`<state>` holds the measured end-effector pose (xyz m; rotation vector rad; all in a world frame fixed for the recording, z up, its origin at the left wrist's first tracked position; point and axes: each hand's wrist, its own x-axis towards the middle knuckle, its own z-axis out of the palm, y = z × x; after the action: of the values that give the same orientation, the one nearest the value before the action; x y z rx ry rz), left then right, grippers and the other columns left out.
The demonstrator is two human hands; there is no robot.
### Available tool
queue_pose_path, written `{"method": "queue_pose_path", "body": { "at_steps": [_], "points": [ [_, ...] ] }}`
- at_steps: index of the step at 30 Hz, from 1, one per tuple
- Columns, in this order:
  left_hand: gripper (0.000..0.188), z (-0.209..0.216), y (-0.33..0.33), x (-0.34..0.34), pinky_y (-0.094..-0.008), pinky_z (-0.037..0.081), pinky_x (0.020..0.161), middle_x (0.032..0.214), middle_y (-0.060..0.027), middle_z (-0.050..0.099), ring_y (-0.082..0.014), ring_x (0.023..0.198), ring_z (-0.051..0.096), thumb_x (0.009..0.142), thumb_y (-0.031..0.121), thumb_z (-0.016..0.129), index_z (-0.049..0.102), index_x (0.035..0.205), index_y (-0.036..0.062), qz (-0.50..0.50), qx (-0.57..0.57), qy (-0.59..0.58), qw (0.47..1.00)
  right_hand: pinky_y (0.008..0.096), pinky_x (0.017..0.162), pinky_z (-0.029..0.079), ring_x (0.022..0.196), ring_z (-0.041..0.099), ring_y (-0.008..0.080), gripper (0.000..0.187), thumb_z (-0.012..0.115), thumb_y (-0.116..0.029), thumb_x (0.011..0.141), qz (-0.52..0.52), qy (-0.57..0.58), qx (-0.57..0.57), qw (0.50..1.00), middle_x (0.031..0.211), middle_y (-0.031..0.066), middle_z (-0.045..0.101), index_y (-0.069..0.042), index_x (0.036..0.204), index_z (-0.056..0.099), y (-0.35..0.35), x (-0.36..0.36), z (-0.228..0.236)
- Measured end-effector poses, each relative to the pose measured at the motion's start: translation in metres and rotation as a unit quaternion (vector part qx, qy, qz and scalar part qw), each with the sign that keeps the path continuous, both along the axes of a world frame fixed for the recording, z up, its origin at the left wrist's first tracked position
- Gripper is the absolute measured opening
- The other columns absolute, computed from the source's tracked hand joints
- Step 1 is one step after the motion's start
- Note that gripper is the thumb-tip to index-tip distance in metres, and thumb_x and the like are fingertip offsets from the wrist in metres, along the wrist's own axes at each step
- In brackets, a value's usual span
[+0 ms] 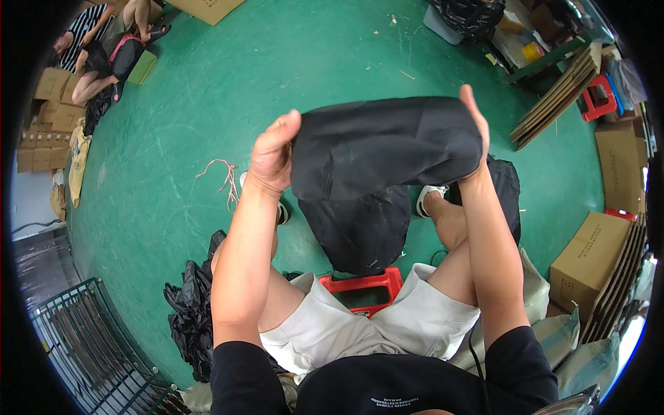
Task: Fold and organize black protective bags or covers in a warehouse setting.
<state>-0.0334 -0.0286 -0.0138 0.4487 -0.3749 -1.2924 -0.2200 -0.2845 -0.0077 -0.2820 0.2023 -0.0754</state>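
Note:
A smooth black fabric piece (387, 149), long and rounded at its right end, is held up level in front of me. My left hand (273, 152) grips its left end, thumb up and fingers mostly hidden behind it. At the right end, my right hand (476, 135) supports it, with the thumb pointing up along the edge and the other fingers out of sight underneath. Whether the piece is folded or stuffed I cannot tell. Beneath it, between my feet, another black fabric piece (363, 238) hangs or lies on the floor, partly covered by the held one.
A red plastic stool (395, 280) shows between my legs. Crumpled black bags (190, 315) lie at my left; pink string (227, 183) is on the green floor. Cardboard boxes (588, 256) and flat cardboard (557, 97) stand at right. Another person (104, 41) sits far left.

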Motion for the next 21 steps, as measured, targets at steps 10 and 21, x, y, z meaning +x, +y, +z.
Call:
{"method": "queue_pose_path", "body": {
  "at_steps": [10, 21],
  "points": [
    [0.051, 0.011, -0.008, 0.004, -0.0457, 0.043, 0.103, 0.127, -0.0164, 0.059, -0.0328, 0.115, 0.057, 0.101, 0.042, 0.039, 0.054, 0.128, 0.0008, 0.116, -0.045, 0.177, 0.976, 0.0473, 0.110, 0.036, 0.129, 0.046, 0.0348, 0.131, 0.084, -0.066, 0.048, 0.031, -0.292, 0.016, 0.956, 0.144, 0.0225, 0.041, 0.004, 0.144, 0.029, 0.030, 0.000, 0.009],
    [0.052, 0.007, -0.012, -0.004, -0.0469, 0.041, 0.105, 0.127, -0.0186, 0.059, -0.0328, 0.118, 0.056, 0.094, 0.036, 0.056, 0.053, 0.128, -0.0029, 0.140, -0.017, 0.162, 0.977, 0.0450, 0.102, 0.045, 0.107, 0.062, 0.0356, 0.059, 0.057, -0.014, 0.076, -0.055, 0.059, -0.024, 0.996, 0.124, 0.0219, 0.060, 0.004, 0.131, 0.049, 0.033, 0.010, 0.021]
  ]
}}
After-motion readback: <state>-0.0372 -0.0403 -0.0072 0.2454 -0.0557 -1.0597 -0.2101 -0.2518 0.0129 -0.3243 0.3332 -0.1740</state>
